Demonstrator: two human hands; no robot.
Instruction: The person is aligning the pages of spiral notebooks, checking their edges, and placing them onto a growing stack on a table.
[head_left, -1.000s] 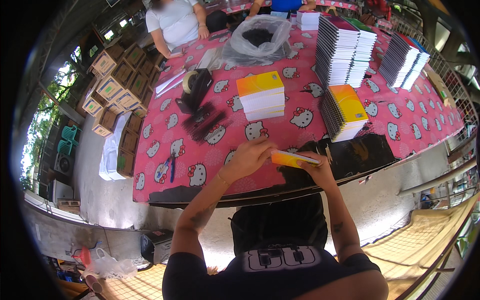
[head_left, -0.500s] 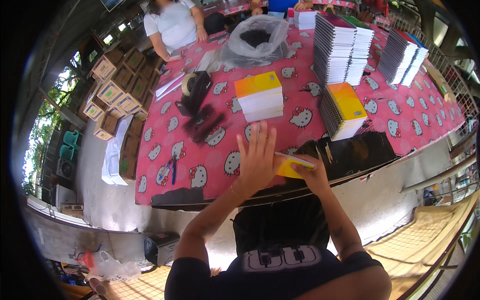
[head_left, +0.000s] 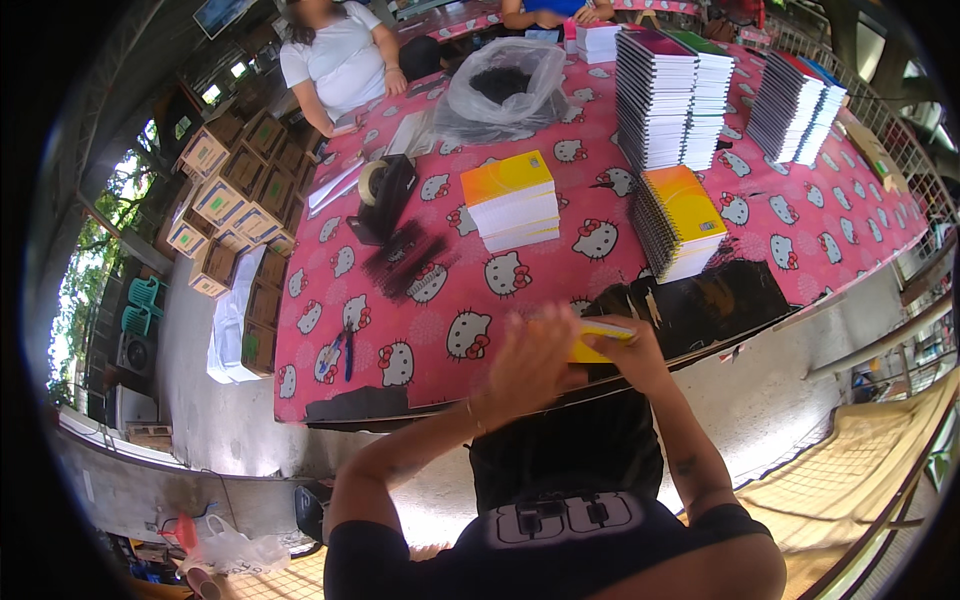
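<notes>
My right hand (head_left: 640,356) grips the right end of a yellow-covered notebook (head_left: 588,347) at the table's near edge, thumb on top. Across its left part lies my left hand (head_left: 530,365), smeared by motion, so its fingers and grip cannot be made out. Beyond my hands stands a stack of yellow-orange notebooks (head_left: 512,205) without visible coils. To the right is a pile of coil-bound yellow notebooks (head_left: 685,220). Loose black binding coils (head_left: 405,262) lie to the left, near a black tape dispenser (head_left: 384,200).
Tall stacks of spiral notebooks (head_left: 655,110) stand at the back right, with more notebooks (head_left: 795,110) beyond. A clear plastic bag (head_left: 505,90) holds black coils. A blue-handled tool (head_left: 348,355) lies at left. Two people sit across the pink table; cartons (head_left: 235,180) are piled on the floor.
My left hand has drawn back from lying spread on the table and now sits over the notebook. The right hand keeps its hold; the view has shifted slightly.
</notes>
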